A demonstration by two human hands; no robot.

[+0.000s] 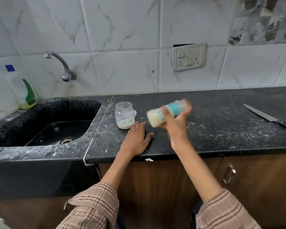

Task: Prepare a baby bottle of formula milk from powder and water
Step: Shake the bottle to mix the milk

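My right hand [177, 123] grips a baby bottle [157, 116] above the black counter. The bottle lies nearly on its side, blurred by motion, with whitish milk inside and a teal band near its top end. My left hand [137, 138] rests flat on the counter, fingers spread, holding nothing. Just beyond its fingertips stands an open clear jar [124, 115] with white powder and a scoop at the bottom. A pale lid [135, 113] peeks out behind the jar.
A black sink [53, 126] with a wall tap [63, 66] lies to the left, a dish-soap bottle [24, 91] at its back corner. A knife [269, 117] rests at the counter's right. The counter edge [188, 154] runs above wooden cabinet doors.
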